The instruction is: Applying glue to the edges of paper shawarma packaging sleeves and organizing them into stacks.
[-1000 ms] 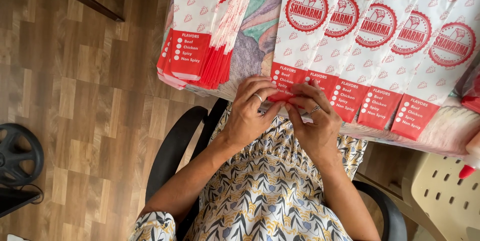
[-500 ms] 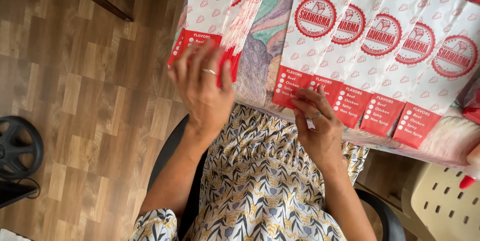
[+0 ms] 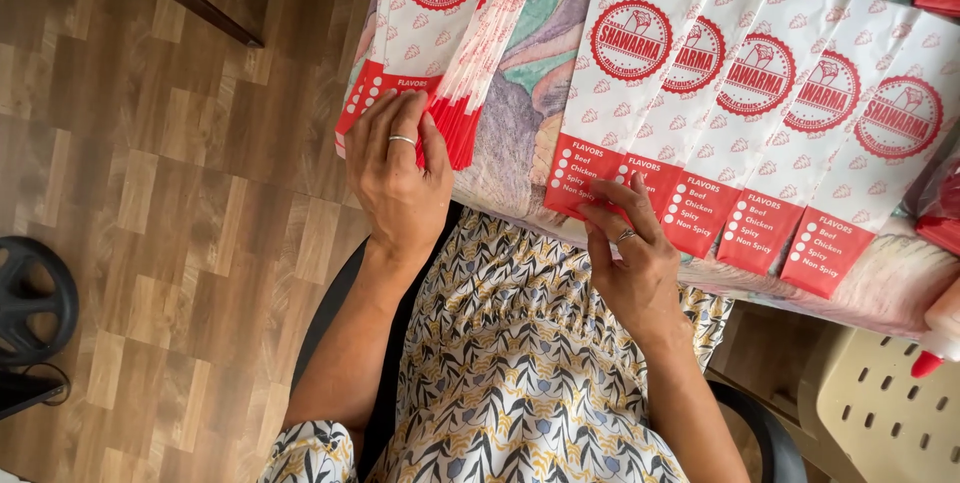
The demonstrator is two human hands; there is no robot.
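Paper, thin and printed red on white, makes up everything under my hands here: a stack of flat sleeve bags [image 3: 430, 33] lies at the near left edge of the table [image 3: 520, 133], and a fanned row of bags [image 3: 760, 133] overlaps across its right side. My left hand [image 3: 400, 178] lies flat and spread on the lower red end of the stack, fingers extended, pressing but not visibly gripping anything. My right hand [image 3: 630, 258] is loosely open, fingertips touching the red bottom edge of the leftmost bags in the row; whether one sheet is pinched I cannot tell. I judge these bags very light, limp and slippery against each other (a careless push would slide several at once), easily creased, and best taken by the stiffer red bottom fold. The stack's upper end and the far bags are cut off by the frame. A red-tipped squeeze bottle [image 3: 940, 328] at the right edge is only partly visible, above a cream perforated stool [image 3: 890, 413].
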